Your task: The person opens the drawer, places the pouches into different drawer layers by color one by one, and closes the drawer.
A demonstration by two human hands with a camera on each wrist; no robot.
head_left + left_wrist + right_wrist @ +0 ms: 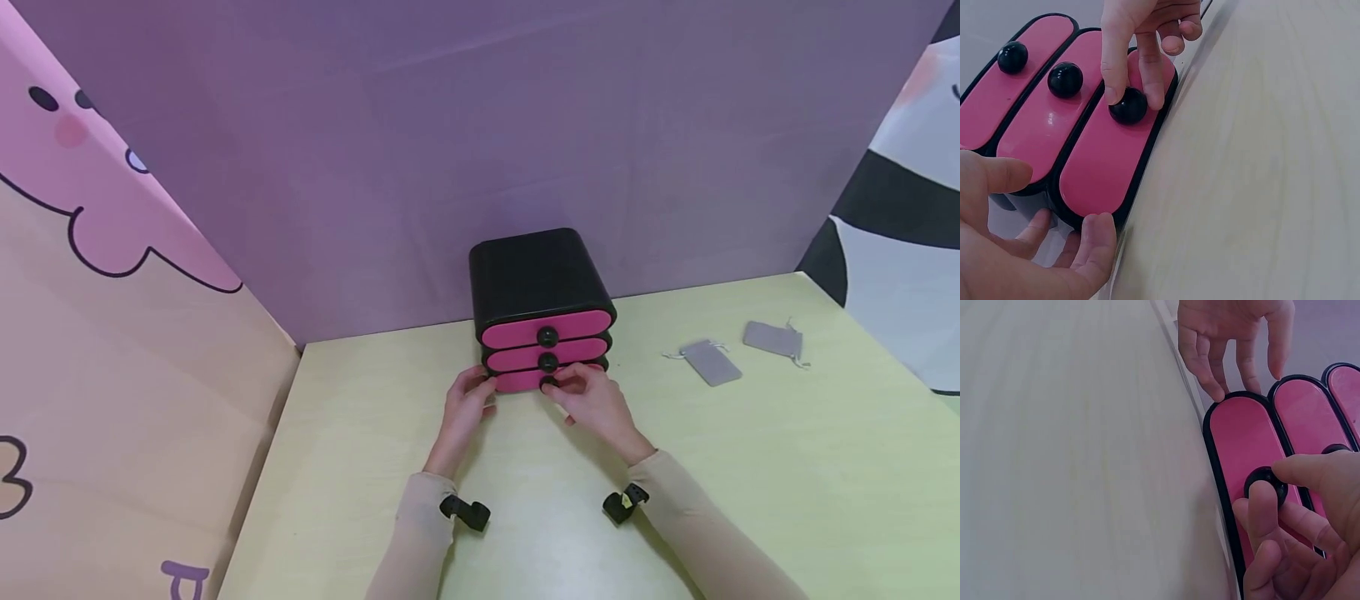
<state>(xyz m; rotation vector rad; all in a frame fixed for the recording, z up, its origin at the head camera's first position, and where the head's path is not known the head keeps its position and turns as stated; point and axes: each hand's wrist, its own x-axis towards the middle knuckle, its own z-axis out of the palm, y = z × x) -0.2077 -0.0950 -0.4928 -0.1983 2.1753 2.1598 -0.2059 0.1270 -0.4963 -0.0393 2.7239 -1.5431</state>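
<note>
A small black drawer cabinet [536, 271] with three pink drawer fronts stands against the back wall, each front bearing a round black knob. My right hand [600, 407] pinches the knob [1128, 106] of the bottom drawer [1105, 164] between thumb and fingers. At the cabinet's left end, my left hand [461, 414] touches the bottom drawer's end with its fingertips. Its thumb [1010, 175] lies by the end of the middle drawer [1054, 119], as the left wrist view shows. All the drawers look closed.
Two small grey drawstring pouches, one nearer [712, 363] and one farther [774, 339], lie on the pale wooden table [360, 417] to the right of the cabinet. A purple cloth wall [412, 167] rises behind, with printed cloth at both sides.
</note>
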